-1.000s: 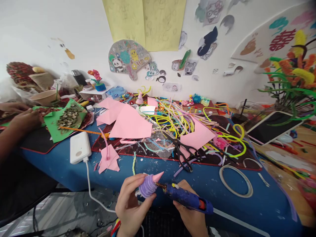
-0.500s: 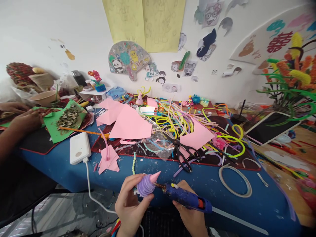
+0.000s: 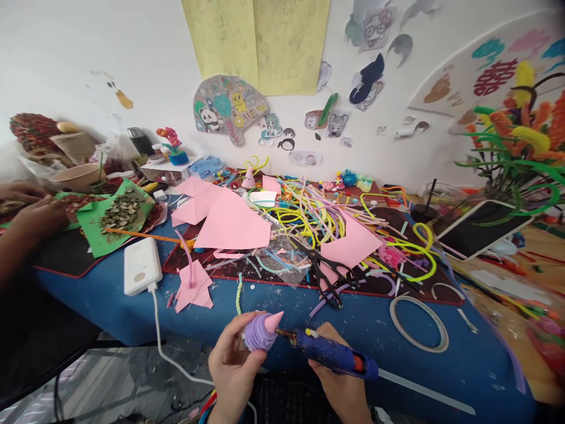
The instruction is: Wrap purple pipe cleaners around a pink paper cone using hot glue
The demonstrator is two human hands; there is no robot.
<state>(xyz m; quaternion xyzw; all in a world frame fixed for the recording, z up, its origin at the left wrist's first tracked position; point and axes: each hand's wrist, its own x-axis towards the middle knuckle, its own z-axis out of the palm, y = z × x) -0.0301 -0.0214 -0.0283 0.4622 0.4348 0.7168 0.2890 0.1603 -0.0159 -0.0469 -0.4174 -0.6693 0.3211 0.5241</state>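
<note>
Between the thumb and fingers of my left hand (image 3: 233, 359) is a small purple fuzzy coil figure (image 3: 258, 334), with a pink paper cone (image 3: 274, 321) on its upper right side. My right hand (image 3: 338, 377) is wrapped round a dark blue hot glue gun (image 3: 329, 352), whose nozzle points left at the base of the cone, very near the purple coil. I cannot tell whether the nozzle touches it. A long whitish glue stick (image 3: 426, 390) sticks out of the gun's back end.
Black scissors (image 3: 329, 271), pink paper (image 3: 233, 221) and a tangle of pipe cleaners (image 3: 309, 212) cover the mat. A white power bank (image 3: 142, 268) with a cable lies left; a tape ring (image 3: 418, 324) lies right. Another person's hand (image 3: 42, 218) works at far left.
My left hand has turned the purple figure slightly and shifted it a little left and down, so its cone faces me more. The glue gun stays almost in place.
</note>
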